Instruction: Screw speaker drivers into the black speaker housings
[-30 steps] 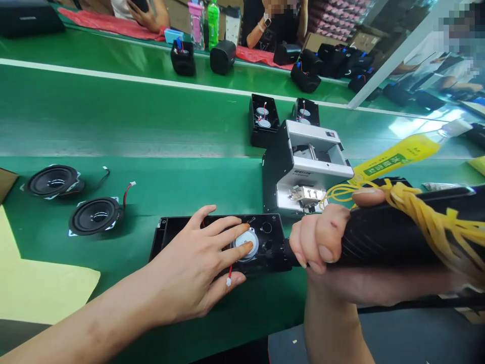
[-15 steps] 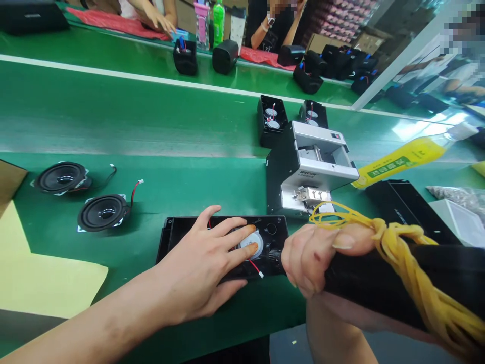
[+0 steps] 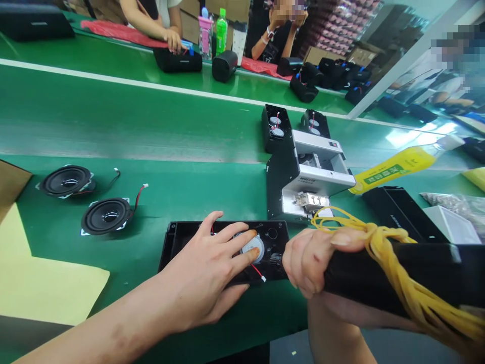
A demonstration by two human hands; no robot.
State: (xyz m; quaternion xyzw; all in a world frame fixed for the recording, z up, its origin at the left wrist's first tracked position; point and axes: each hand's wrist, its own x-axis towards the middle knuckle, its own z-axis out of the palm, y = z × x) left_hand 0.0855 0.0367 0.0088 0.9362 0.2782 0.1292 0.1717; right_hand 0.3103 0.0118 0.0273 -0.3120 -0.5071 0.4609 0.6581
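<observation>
A black speaker housing [image 3: 189, 231] lies on the green bench in front of me. My left hand [image 3: 215, 265] rests spread over it, with fingertips on a round silver-grey speaker part [image 3: 253, 247] inside. A red wire with a white plug [image 3: 263, 278] sticks out beside that part. My right hand [image 3: 322, 258] is wrapped round a thick black tool [image 3: 379, 273] bound with yellow rubber bands [image 3: 394, 253]. The tool's front end is hidden by my fingers, close to the housing's right end.
Two loose round speakers [image 3: 106, 216] lie at the left near yellow paper [image 3: 49, 288]. Behind the housing stands a silver and black machine [image 3: 322, 172], with two open housings [image 3: 276, 126] behind it. A yellow bottle [image 3: 397, 169] leans at the right. People sit across the bench.
Across the bench, a person's hand has come down onto a black housing, which is now turned over. My hands hold nearly the same pose; the view has shifted slightly.
</observation>
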